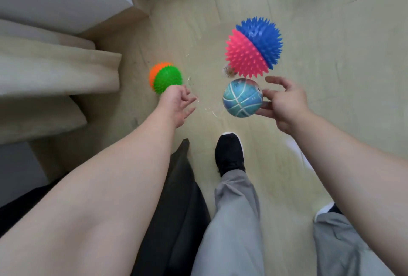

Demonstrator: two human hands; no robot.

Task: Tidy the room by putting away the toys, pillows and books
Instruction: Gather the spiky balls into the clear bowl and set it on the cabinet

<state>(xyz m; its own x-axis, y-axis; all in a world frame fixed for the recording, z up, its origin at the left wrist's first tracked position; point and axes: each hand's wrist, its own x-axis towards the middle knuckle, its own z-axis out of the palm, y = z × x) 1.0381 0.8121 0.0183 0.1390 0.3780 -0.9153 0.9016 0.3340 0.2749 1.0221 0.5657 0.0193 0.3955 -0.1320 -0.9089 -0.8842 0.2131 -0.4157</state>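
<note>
Two hands: right hand [287,105] fingers [269,94] pinch blue basketball [242,98]; left hand [176,103] fingers spread, near green-orange spiky ball [166,78].

a small blue-green ball [241,98] with white basketball lines is being held by the right hand [287,105]. a larger spiky ball [254,47] — half pink, half blue — is showing just beyond it; an orange-and-green spiky ball [166,78] is lying on the floor [331,72], further left.

Bare forearms [114,187], grey trousers [234,220], black white-soled shoe [229,154]
</note>
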